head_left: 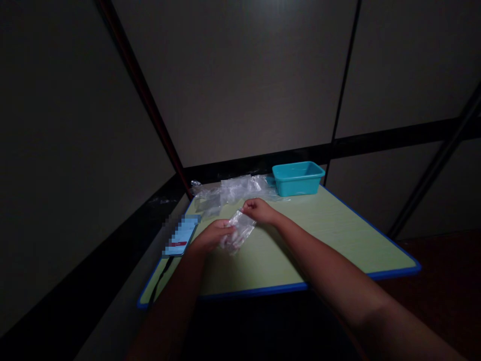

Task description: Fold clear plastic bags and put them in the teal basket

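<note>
A small clear plastic bag (241, 226) is held between both hands above the light green table. My left hand (215, 234) is closed on its lower left side, with the thumb lying over the plastic. At the bag's upper edge, my right hand (255, 209) pinches the plastic with fingers pressed together. Whether anything is inside the bag cannot be made out. Behind the hands, a heap of clear plastic bags (240, 189) lies along the table's back edge.
A turquoise plastic basket (298, 185) stands at the back right of the blue-edged table (338, 228). A phone or card with a blurred face (184, 235) lies at the left edge, with a black strap (162, 276) below it. Panelled walls rise behind and left.
</note>
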`<state>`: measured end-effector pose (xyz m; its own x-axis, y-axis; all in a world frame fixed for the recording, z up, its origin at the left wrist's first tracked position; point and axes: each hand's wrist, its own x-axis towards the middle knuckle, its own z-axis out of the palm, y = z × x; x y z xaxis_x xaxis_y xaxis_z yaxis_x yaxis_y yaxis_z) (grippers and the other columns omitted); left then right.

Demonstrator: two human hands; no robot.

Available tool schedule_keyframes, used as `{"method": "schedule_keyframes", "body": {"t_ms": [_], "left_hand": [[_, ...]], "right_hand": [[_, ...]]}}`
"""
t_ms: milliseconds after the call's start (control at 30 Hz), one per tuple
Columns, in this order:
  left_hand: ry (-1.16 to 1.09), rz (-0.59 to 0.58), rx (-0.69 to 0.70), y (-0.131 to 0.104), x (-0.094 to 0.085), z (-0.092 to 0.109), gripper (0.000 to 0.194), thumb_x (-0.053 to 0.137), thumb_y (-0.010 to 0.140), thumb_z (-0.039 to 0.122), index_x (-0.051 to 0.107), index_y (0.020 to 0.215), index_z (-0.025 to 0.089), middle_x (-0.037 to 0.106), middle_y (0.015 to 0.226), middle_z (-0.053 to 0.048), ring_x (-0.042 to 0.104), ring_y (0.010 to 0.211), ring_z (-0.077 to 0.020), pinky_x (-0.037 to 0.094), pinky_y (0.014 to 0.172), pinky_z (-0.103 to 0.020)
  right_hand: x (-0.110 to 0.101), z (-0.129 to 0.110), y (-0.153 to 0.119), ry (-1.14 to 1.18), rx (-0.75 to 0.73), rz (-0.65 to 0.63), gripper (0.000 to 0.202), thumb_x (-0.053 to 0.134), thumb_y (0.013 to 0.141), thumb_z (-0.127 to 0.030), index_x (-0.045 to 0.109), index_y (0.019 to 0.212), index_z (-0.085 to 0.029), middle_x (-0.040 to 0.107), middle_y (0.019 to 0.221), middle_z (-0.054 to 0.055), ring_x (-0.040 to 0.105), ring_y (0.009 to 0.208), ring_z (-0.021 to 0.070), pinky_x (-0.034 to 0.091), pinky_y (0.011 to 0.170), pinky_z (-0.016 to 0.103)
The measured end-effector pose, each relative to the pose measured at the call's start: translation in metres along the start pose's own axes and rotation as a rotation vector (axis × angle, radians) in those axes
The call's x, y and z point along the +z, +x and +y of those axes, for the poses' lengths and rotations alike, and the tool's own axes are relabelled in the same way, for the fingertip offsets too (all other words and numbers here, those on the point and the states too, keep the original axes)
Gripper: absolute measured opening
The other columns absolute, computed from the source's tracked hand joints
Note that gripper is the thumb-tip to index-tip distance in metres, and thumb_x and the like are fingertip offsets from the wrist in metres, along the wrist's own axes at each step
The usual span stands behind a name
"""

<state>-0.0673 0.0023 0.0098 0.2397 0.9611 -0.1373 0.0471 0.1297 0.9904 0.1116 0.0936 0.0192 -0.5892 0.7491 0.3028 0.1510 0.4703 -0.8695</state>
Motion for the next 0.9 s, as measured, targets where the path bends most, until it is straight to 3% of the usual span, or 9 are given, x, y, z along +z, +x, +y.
{"method": "schedule_keyframes", "body": {"t_ms": [133, 200, 300, 400, 500, 600, 700, 900], "left_hand": [[0.056, 0.305, 0.052, 0.005, -0.008, 0.001, 0.042, 0.076, 0.060, 0.035, 0.061, 0.092, 0.012, 0.065, 0.070, -0.003, 0.059, 0.052, -0.0118, 0.047, 0.047, -0.022], [0.073, 0.381, 0.042, 0.007, -0.009, 0.001, 0.043, 0.074, 0.061, 0.032, 0.059, 0.096, 0.013, 0.065, 0.073, -0.002, 0.059, 0.051, -0.0108, 0.047, 0.048, -0.022], [0.163, 0.499, 0.055, 0.009, -0.012, -0.001, 0.034, 0.069, 0.067, 0.029, 0.058, 0.095, 0.014, 0.063, 0.071, -0.001, 0.057, 0.046, -0.0094, 0.047, 0.048, -0.022], [0.320, 0.617, 0.134, 0.012, -0.015, -0.005, 0.025, 0.064, 0.071, 0.029, 0.058, 0.091, 0.015, 0.061, 0.065, 0.002, 0.056, 0.046, -0.0109, 0.046, 0.049, -0.023], [0.530, 0.696, 0.258, 0.013, -0.017, -0.007, 0.020, 0.062, 0.072, 0.031, 0.059, 0.086, 0.017, 0.060, 0.065, 0.001, 0.058, 0.056, -0.0143, 0.046, 0.057, -0.026], [0.726, 0.685, 0.384, 0.011, -0.013, -0.005, 0.017, 0.061, 0.073, 0.031, 0.062, 0.084, 0.018, 0.062, 0.079, -0.003, 0.058, 0.071, -0.0172, 0.046, 0.071, -0.029], [0.856, 0.578, 0.471, 0.009, -0.005, -0.003, 0.019, 0.062, 0.073, 0.031, 0.063, 0.088, 0.019, 0.060, 0.094, -0.006, 0.056, 0.091, -0.0212, 0.042, 0.086, -0.033], [0.912, 0.385, 0.495, 0.008, 0.002, -0.006, 0.033, 0.065, 0.072, 0.033, 0.062, 0.101, 0.018, 0.059, 0.110, -0.010, 0.051, 0.107, -0.0248, 0.037, 0.098, -0.037]], "right_hand": [[-0.005, 0.007, 0.001, -0.308, 0.180, 0.069, 0.023, 0.049, 0.082, -0.029, 0.057, 0.067, -0.014, 0.051, 0.048, -0.003, 0.045, 0.044, 0.0093, 0.031, 0.048, 0.022], [-0.006, 0.009, 0.000, -0.451, 0.247, 0.064, 0.025, 0.046, 0.085, -0.030, 0.062, 0.075, -0.014, 0.059, 0.055, 0.002, 0.052, 0.047, 0.0117, 0.034, 0.050, 0.023], [-0.003, 0.009, -0.001, -0.682, 0.279, 0.057, 0.025, 0.047, 0.085, -0.032, 0.065, 0.083, -0.015, 0.068, 0.079, 0.011, 0.062, 0.069, 0.0185, 0.039, 0.058, 0.025], [0.002, 0.008, -0.003, -0.816, 0.327, 0.061, 0.028, 0.046, 0.086, -0.034, 0.066, 0.092, -0.016, 0.067, 0.097, 0.016, 0.062, 0.089, 0.0242, 0.042, 0.066, 0.029], [0.004, 0.007, -0.005, -0.850, 0.375, 0.064, 0.030, 0.045, 0.086, -0.034, 0.065, 0.098, -0.016, 0.066, 0.103, 0.017, 0.062, 0.094, 0.0261, 0.044, 0.071, 0.032], [0.005, 0.006, -0.007, -0.868, 0.386, 0.068, 0.031, 0.045, 0.086, -0.035, 0.063, 0.101, -0.015, 0.065, 0.104, 0.019, 0.061, 0.096, 0.0280, 0.045, 0.072, 0.034], [0.004, 0.005, -0.008, -0.894, 0.389, 0.072, 0.033, 0.046, 0.086, -0.037, 0.061, 0.105, -0.016, 0.064, 0.104, 0.018, 0.060, 0.097, 0.0277, 0.045, 0.073, 0.034], [-0.003, -0.001, -0.011, -0.948, 0.349, 0.119, 0.035, 0.044, 0.087, -0.038, 0.054, 0.111, -0.014, 0.064, 0.101, 0.018, 0.061, 0.091, 0.0261, 0.044, 0.070, 0.032]]}}
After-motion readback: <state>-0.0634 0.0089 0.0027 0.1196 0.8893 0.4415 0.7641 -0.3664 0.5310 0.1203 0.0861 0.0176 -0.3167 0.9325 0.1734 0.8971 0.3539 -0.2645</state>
